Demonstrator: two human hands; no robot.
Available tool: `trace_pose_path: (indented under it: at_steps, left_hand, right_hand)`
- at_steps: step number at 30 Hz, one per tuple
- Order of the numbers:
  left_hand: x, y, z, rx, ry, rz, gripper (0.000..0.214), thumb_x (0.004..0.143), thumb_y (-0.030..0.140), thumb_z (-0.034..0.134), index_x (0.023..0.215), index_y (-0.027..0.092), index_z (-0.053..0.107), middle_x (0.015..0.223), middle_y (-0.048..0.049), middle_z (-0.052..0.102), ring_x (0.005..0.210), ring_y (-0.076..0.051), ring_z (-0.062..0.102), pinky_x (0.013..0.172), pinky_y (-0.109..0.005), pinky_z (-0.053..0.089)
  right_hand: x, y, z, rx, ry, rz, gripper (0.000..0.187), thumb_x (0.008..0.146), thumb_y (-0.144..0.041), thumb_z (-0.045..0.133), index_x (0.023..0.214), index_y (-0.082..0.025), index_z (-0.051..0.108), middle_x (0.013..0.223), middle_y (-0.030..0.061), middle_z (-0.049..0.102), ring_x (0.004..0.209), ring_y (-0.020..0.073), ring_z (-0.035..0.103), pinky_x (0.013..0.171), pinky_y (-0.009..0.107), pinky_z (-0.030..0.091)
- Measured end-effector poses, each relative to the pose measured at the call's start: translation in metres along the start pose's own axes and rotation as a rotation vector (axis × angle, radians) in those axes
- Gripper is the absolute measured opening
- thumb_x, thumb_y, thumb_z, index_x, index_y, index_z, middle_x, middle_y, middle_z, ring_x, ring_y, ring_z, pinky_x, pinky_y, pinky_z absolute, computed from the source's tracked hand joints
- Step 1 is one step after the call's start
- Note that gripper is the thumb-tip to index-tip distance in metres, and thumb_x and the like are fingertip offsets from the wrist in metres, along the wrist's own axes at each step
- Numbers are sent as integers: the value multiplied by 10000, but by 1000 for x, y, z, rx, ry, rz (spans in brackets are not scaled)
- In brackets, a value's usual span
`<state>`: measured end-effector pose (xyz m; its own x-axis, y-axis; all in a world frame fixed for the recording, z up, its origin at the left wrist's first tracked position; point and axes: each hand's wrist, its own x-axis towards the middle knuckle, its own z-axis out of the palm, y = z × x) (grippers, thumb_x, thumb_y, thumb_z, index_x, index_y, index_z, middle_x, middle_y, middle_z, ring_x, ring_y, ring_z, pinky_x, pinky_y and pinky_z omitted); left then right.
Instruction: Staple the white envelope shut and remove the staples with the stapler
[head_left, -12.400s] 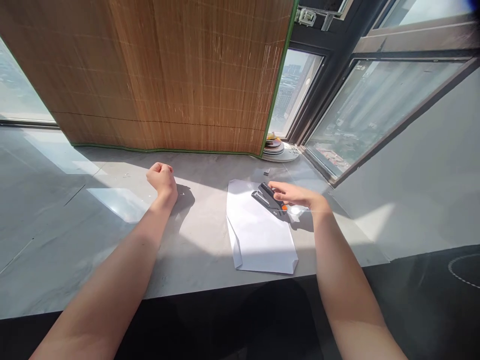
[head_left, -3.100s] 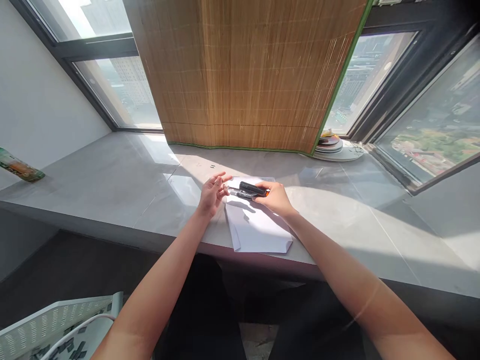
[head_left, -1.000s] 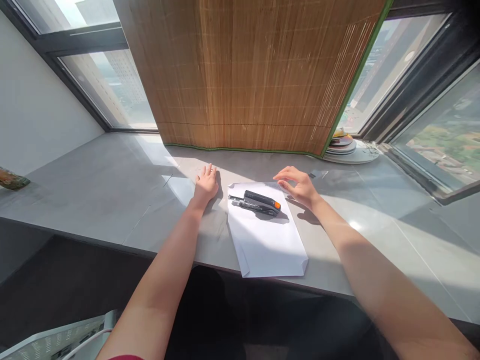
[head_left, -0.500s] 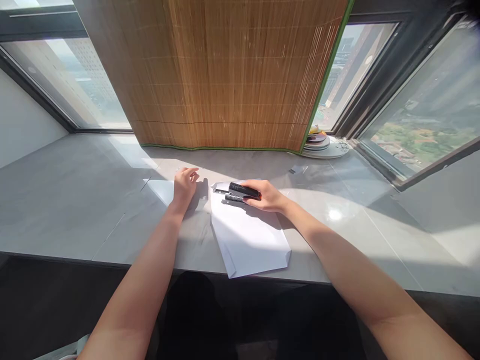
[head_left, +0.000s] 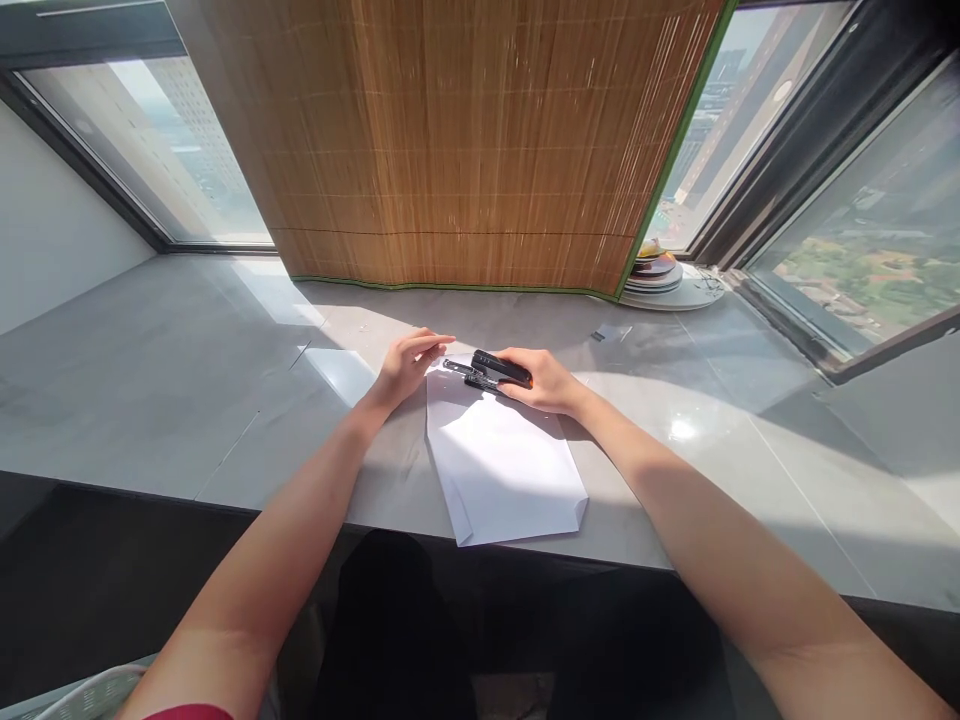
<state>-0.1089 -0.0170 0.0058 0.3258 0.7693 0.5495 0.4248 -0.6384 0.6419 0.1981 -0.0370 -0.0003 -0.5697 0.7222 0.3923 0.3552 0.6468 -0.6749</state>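
Observation:
A black stapler (head_left: 496,369) with an orange end is held in my right hand (head_left: 546,381), its mouth pointing left over the far edge of a white paper stack (head_left: 502,465). The stapler's top arm looks lifted apart from its base. My left hand (head_left: 409,360) is at the paper's far left corner, fingers pinched together close to the stapler's front tip; what they pinch is too small to make out. The paper lies on the grey stone sill (head_left: 187,380) near its front edge.
A bamboo blind (head_left: 465,150) hangs behind the sill. Stacked plates (head_left: 664,282) sit at the back right by the window frame. A small dark scrap (head_left: 600,335) lies on the sill right of my hands. A white basket edge (head_left: 82,692) shows bottom left.
Half a second ago my left hand lay left of the paper; it has moved right to the stapler's tip and pinched. My right hand, which picked up the stapler just before, still grips it.

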Motion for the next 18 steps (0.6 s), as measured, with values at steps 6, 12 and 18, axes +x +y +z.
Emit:
trace_pose_path:
  at_steps: [6, 12, 18]
  left_hand:
    - [0, 4, 5, -62, -25, -8, 242, 970, 410, 829, 1171, 284, 879, 1058, -73, 822, 918, -192, 745, 859, -355, 611]
    - [-4, 8, 8, -97, -112, -65, 390, 816, 381, 970, 1186, 303, 876, 982, -49, 859, 949, -231, 798, 972, -415, 629]
    - [-5, 14, 4, -148, -182, -144, 303, 782, 397, 990, 1050, 297, 891, 967, -49, 860, 938, -248, 801, 903, -416, 644]
  right_hand:
    - [1, -2, 0, 34, 10, -36, 380, 900, -249, 754, 1274, -184, 759, 1099, 74, 797, 884, 201, 698, 745, 303, 549]
    - [0, -6, 0, 58, 11, -102, 365, 902, -227, 729, 1263, -186, 760, 1073, 64, 792, 861, 195, 682, 743, 305, 533]
    - [-1, -7, -1, 67, 24, -149, 339, 895, -220, 718, 1229, -179, 766, 1010, 46, 769, 842, 185, 657, 726, 296, 496]
